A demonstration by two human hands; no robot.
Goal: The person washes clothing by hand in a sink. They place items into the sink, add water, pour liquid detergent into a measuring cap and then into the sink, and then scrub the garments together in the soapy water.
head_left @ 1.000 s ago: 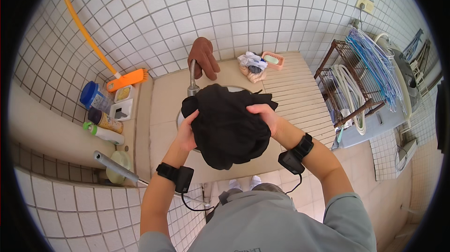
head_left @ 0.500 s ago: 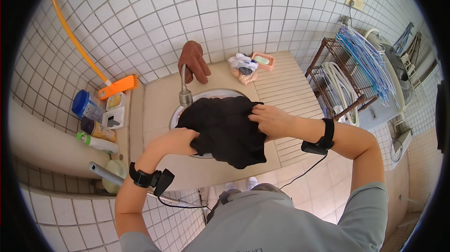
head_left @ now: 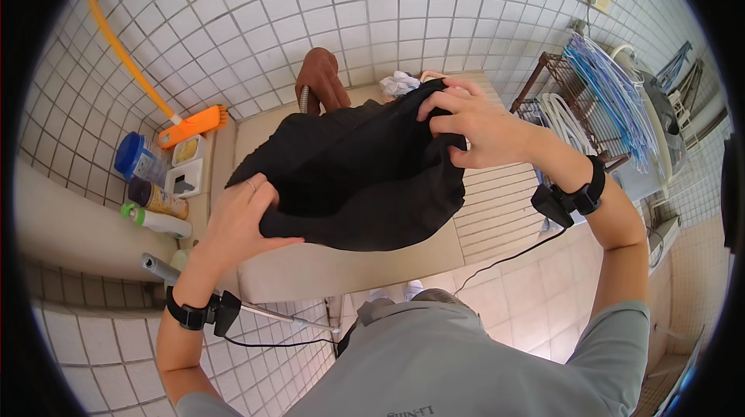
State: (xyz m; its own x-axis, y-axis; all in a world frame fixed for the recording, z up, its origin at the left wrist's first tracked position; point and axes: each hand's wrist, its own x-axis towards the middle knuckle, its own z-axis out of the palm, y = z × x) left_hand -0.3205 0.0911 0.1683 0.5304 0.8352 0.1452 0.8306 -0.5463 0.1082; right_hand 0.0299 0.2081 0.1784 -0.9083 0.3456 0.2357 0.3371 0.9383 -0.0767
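Observation:
Stretched wide between my hands is a black cloth garment [head_left: 365,207], its opening turned up so the dark inside shows. Which kind of garment it is I cannot tell. My left hand [head_left: 239,219], with a ring on one finger, grips its left edge. At the right end, my right hand [head_left: 485,126] clutches the upper edge with bent fingers. The garment hangs over the counter [head_left: 310,273] and hides the basin and the spout's end. Behind it, a brown cloth [head_left: 320,79] is draped over the tap.
Bundled light cloths [head_left: 398,84] lie at the counter's back. To the left are an orange brush [head_left: 192,127], a blue-lidded jar [head_left: 140,156] and a green-capped bottle [head_left: 155,220]. A ribbed washboard area [head_left: 497,207] lies right, beside a brown rack [head_left: 552,79] with blue hangers [head_left: 609,99].
My hands have moved apart and lifted the black garment, spreading it from a bunched shape into a wide opening. It now covers the basin and the spout's end.

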